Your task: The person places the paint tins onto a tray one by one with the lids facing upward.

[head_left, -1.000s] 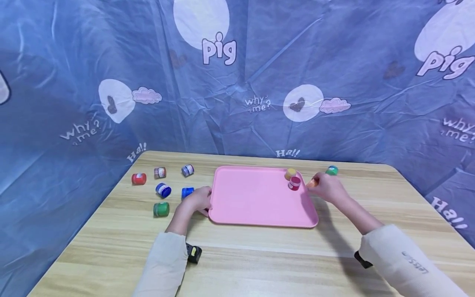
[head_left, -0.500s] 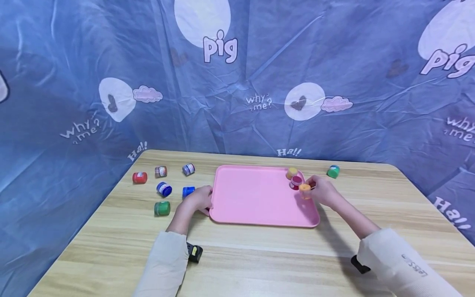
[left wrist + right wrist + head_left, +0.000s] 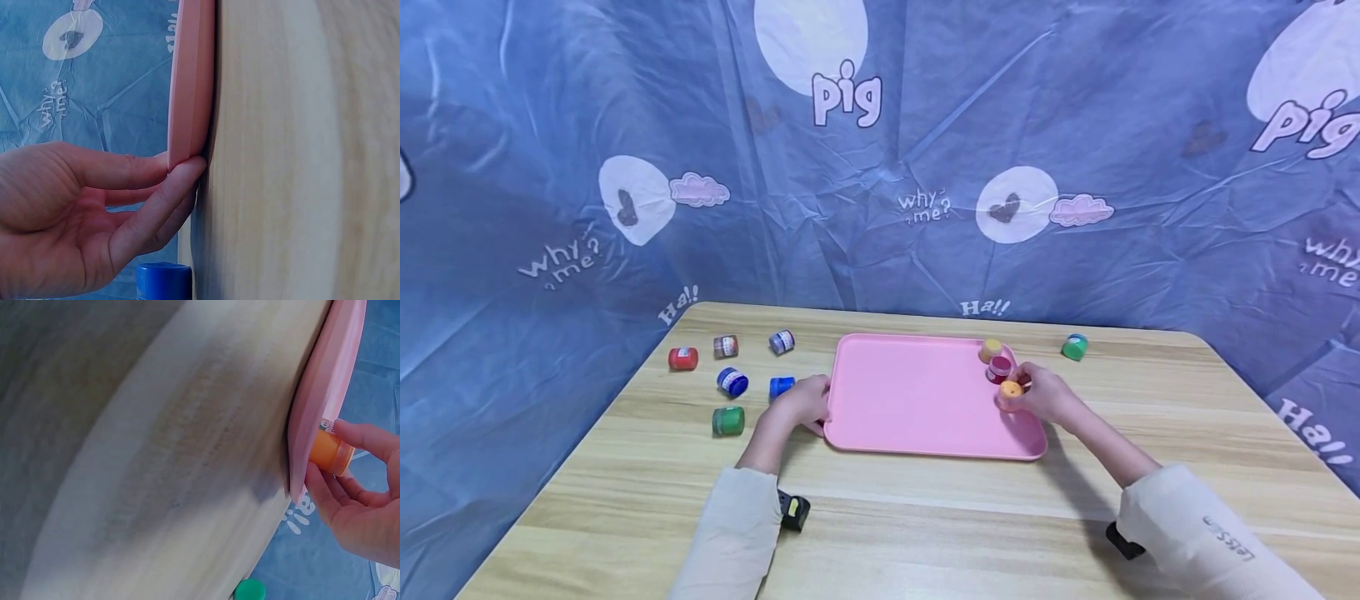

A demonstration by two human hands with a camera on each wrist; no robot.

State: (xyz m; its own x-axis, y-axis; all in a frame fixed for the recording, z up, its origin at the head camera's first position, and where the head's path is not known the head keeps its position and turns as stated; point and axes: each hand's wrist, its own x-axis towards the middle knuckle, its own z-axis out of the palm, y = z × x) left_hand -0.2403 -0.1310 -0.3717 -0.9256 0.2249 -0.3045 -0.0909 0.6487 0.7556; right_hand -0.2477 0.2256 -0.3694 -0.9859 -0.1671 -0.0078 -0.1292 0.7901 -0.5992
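Observation:
My left hand (image 3: 805, 402) pinches the left rim of a pink tray (image 3: 917, 396) between thumb and fingers; the left wrist view shows the thumb on top and fingers at the underside. My right hand (image 3: 1047, 393) holds a small orange paint jar (image 3: 1011, 393) upright at the tray's right side, thumb on one side and fingers on the other. In the right wrist view the orange jar (image 3: 331, 452) sits low behind the tray's wall. Just behind it on the tray stand a dark red jar (image 3: 999, 368) and a yellow jar (image 3: 990, 350).
Left of the tray lie several jars: red (image 3: 682, 359), brown (image 3: 726, 347), purple-grey (image 3: 782, 342), dark blue (image 3: 732, 382), green (image 3: 727, 421), and a blue jar (image 3: 781, 387) close to my left hand. A green-blue jar (image 3: 1074, 347) lies beyond the tray's right side. A blue printed cloth (image 3: 880, 208) hangs behind the wooden table (image 3: 910, 525).
My right hand has brought the orange jar left from beside the tray's right rim, over it and down into the tray, in front of the dark red jar. The left hand stays on the rim.

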